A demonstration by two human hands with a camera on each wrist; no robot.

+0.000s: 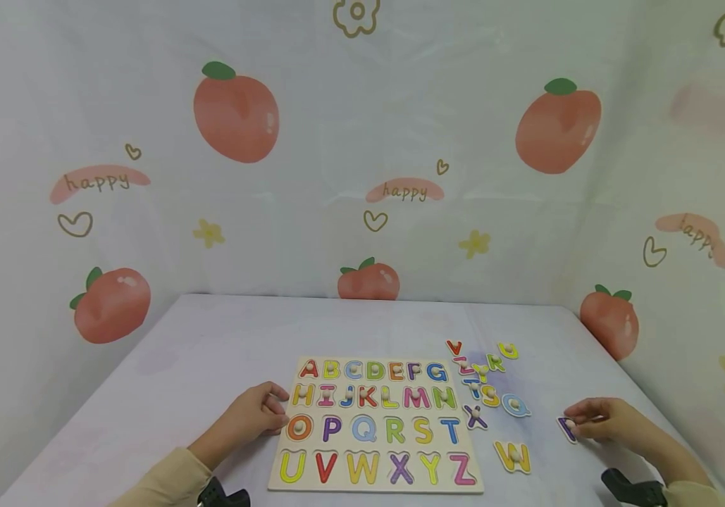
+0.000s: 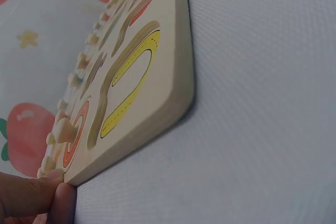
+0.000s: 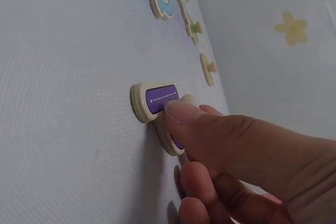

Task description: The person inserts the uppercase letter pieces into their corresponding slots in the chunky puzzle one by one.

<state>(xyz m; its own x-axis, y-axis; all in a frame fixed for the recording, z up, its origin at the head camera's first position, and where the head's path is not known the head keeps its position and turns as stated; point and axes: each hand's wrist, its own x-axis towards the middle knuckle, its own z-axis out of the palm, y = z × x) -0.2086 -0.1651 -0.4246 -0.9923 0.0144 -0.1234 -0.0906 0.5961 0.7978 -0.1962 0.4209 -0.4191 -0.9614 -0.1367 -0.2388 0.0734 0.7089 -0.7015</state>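
My left hand (image 1: 262, 412) grips the left edge of a wooden alphabet puzzle board (image 1: 318, 446), the thumb (image 2: 50, 177) over the top beside the orange O piece (image 2: 73, 137). To the right of the board, my right hand (image 1: 609, 421) pinches a purple letter piece (image 3: 160, 98) between thumb and fingers, close over the cloth. Part of that piece and its knob are hidden behind the thumb. Knobbed letters from A to O sit in the board. The slots from P to Z show only printed colours, among them the purple P slot (image 1: 332, 429).
Loose knobbed letters lie right of the board: a yellow W (image 1: 521, 459), a purple X (image 1: 475, 417), a blue Q (image 1: 516, 405), an orange S (image 1: 490, 396) and several others behind them. White cloth (image 1: 242, 331) covers the table, and a fruit-print curtain (image 1: 311, 232) hangs at the back.
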